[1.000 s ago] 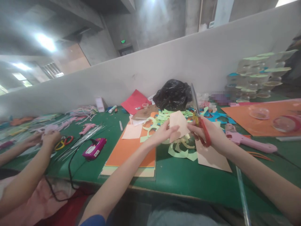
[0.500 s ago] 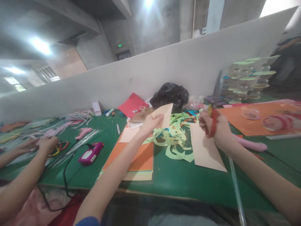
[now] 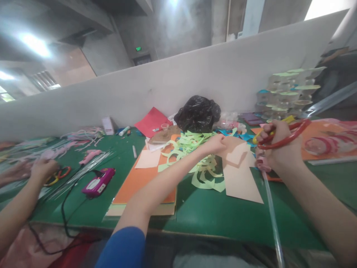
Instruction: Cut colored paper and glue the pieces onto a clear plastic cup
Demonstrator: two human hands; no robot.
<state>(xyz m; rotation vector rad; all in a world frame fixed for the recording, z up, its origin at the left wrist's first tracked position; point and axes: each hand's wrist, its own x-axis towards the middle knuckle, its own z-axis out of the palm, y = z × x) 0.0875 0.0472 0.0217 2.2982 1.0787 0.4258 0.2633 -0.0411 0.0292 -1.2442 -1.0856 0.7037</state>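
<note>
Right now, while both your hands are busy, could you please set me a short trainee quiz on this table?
1. True or false: the wearer's right hand is holding the scissors.
2. Which colour is the plastic bag by the wall?
A) red
B) black
C) green
3. Fill in the blank: as the wearer looks, the magenta box lies to the ____ of the pile of green paper scraps.

Key: 1 true; 2 B; 3 left.
</note>
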